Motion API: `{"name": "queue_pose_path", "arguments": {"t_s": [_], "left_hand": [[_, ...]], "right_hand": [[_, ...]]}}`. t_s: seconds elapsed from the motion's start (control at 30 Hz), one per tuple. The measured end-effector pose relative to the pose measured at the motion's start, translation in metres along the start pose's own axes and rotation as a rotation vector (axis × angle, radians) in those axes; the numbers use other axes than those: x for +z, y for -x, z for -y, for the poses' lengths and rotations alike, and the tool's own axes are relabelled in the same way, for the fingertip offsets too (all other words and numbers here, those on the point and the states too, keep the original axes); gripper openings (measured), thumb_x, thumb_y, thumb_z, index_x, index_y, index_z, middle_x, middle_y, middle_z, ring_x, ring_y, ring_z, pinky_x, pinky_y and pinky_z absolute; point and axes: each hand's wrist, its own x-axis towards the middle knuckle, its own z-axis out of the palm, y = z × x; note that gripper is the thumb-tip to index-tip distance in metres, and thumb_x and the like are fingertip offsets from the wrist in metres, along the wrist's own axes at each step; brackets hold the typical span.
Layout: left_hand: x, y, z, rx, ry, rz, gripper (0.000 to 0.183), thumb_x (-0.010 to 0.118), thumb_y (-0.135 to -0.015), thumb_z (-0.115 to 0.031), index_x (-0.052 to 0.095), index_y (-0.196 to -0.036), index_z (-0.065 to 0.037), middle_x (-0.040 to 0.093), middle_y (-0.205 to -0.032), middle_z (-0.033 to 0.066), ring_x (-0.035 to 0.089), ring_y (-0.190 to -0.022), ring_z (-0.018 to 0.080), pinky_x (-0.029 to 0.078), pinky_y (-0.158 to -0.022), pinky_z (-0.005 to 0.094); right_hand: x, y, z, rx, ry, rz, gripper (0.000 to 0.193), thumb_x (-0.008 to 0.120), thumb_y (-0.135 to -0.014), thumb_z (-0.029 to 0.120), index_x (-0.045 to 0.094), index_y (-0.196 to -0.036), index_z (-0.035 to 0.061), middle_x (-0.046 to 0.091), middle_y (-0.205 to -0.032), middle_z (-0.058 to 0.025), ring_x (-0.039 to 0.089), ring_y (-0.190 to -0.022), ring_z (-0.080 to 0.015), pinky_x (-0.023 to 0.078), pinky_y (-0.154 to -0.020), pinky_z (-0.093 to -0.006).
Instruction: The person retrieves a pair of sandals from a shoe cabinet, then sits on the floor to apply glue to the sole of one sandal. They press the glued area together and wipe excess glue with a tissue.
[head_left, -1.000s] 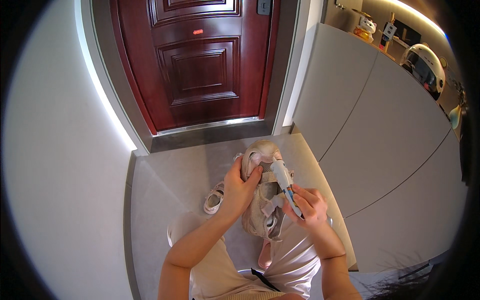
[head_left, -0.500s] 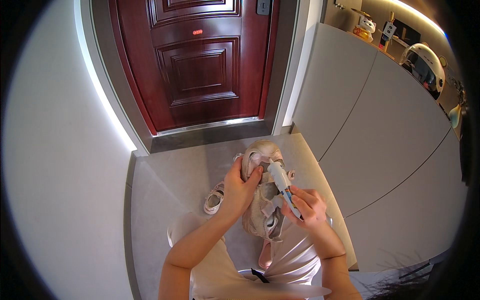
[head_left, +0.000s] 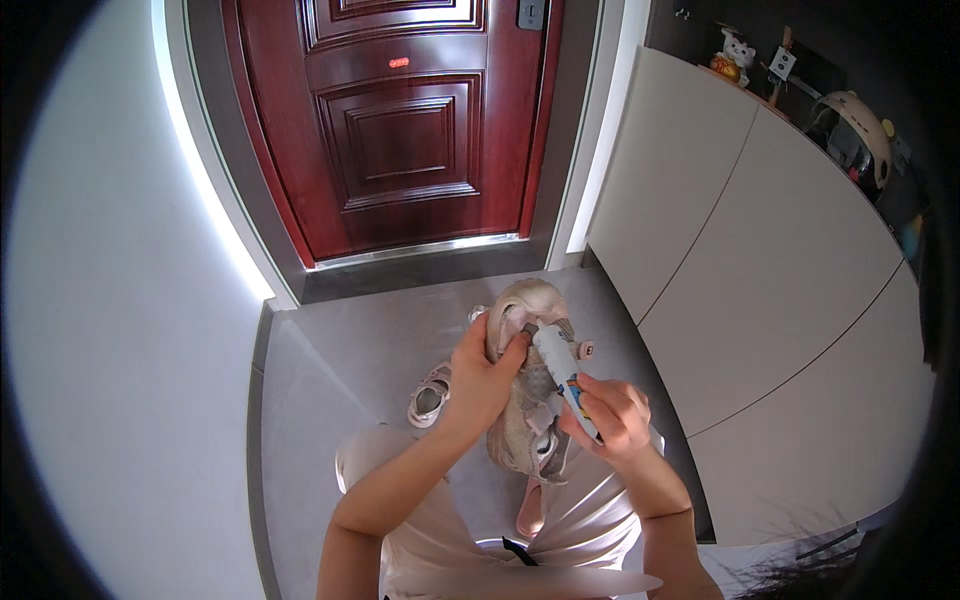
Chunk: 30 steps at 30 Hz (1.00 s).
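Observation:
My left hand [head_left: 487,375] is closed around the side of a worn beige sneaker [head_left: 515,440], its thumb pressed at the shoe's opening. The sneaker is held up in front of my knees, heel end away from me, with a pinkish lining showing. In my right hand [head_left: 612,415] is a white tube [head_left: 555,358] with coloured print, gripped near its lower end. Its upper end points into the shoe's opening beside my left thumb; the tip is hidden there. The hand does not touch the shoe as far as I can see.
Another light shoe [head_left: 430,397] lies on the grey floor [head_left: 330,400] to the left. A pink slipper [head_left: 532,507] shows between my legs. Ahead is a dark red door [head_left: 400,150]; a grey cabinet [head_left: 740,260] at right bears a helmet [head_left: 862,130] and a cat figurine [head_left: 735,55].
The lights over and under the cabinet have gone out. The tube's tip has sunk slightly into the shoe's opening, out of sight. Both hands keep their grips.

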Motion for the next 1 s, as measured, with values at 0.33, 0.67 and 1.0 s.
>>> {"name": "queue_pose_path", "arguments": {"t_s": [0.33, 0.67, 1.0], "left_hand": [[0.002, 0.002, -0.007, -0.001, -0.006, -0.017, 0.026, 0.064, -0.088, -0.011, 0.058, -0.111, 0.001, 0.065, -0.091, 0.0079, 0.058, -0.082, 0.0130, 0.048, -0.074, 0.0291], [-0.002, 0.000, 0.001, 0.032, -0.054, -0.036, 0.028, 0.064, -0.088, -0.011, 0.058, -0.112, 0.000, 0.065, -0.090, 0.0087, 0.058, -0.081, 0.0140, 0.048, -0.073, 0.0292], [0.000, 0.001, -0.008, 0.134, -0.116, -0.049, 0.033, 0.063, -0.088, -0.010, 0.056, -0.119, -0.001, 0.066, -0.090, 0.0096, 0.060, -0.078, 0.0142, 0.049, -0.071, 0.0290]], "right_hand": [[-0.001, -0.003, 0.000, -0.046, 0.014, -0.035, 0.038, 0.082, -0.068, 0.009, 0.058, -0.095, -0.0024, 0.065, -0.100, -0.0163, 0.066, -0.067, -0.0220, 0.055, -0.052, -0.0276], [0.011, -0.009, 0.002, -0.085, -0.050, -0.081, 0.035, 0.080, -0.072, 0.010, 0.058, -0.097, -0.0028, 0.064, -0.100, -0.0166, 0.066, -0.070, -0.0221, 0.058, -0.056, -0.0304], [0.011, -0.013, 0.007, -0.071, -0.045, -0.074, 0.035, 0.080, -0.070, 0.010, 0.059, -0.096, -0.0030, 0.065, -0.102, -0.0174, 0.066, -0.072, -0.0234, 0.058, -0.058, -0.0313]]}}
